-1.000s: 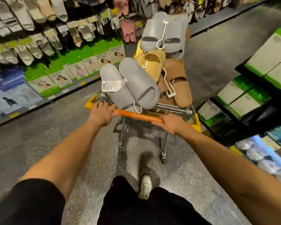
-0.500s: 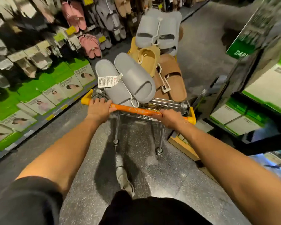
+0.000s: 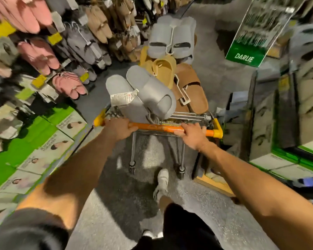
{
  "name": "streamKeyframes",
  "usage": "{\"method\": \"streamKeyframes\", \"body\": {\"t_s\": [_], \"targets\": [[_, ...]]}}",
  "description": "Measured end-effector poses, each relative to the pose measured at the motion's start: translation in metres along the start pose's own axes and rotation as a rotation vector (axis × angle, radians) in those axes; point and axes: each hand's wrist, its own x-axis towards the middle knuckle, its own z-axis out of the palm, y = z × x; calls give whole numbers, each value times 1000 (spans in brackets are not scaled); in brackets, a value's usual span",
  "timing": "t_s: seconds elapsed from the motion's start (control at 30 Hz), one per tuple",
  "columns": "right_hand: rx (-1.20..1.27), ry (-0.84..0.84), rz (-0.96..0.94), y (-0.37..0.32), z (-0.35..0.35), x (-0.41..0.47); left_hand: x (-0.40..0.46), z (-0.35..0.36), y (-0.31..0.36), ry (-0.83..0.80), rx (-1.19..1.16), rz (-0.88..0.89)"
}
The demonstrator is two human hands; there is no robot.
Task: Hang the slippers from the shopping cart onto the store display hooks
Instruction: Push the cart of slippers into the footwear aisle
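Observation:
A shopping cart with an orange handle bar (image 3: 159, 127) stands in front of me, piled with slippers. Nearest lies a grey pair (image 3: 145, 92) with a white tag. Behind it sit a yellow pair (image 3: 163, 69), a brown pair (image 3: 192, 85) and, on top at the far end, a light grey pair (image 3: 172, 36) on a white hanger. My left hand (image 3: 118, 128) grips the bar near its left end. My right hand (image 3: 192, 133) grips it near the right end. Display hooks on the left wall carry pink slippers (image 3: 38, 55), grey ones (image 3: 83, 46) and tan ones (image 3: 98, 24).
Green and white boxes (image 3: 36, 141) line the low shelf at left. A green DARLIE sign (image 3: 246, 55) and shelving (image 3: 293, 112) stand close on the right, with a wooden pallet edge (image 3: 215, 184) by the cart's right wheel. The grey aisle floor runs ahead.
The cart and I have moved forward along the aisle; the hanging slipper racks on the left are now alongside the cart. Both hands have kept their grip on the handle.

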Motion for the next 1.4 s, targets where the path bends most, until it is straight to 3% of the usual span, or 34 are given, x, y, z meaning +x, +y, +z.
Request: {"method": "streamKeyframes", "body": {"t_s": [0.2, 0.4, 1.4], "targets": [[29, 75, 34, 9, -40, 120, 131, -48, -10, 47, -28, 21], [87, 10, 88, 15, -92, 237, 238, -94, -2, 131, -47, -65], [189, 98, 233, 94, -306, 749, 807, -321, -2, 81, -111, 62]]}}
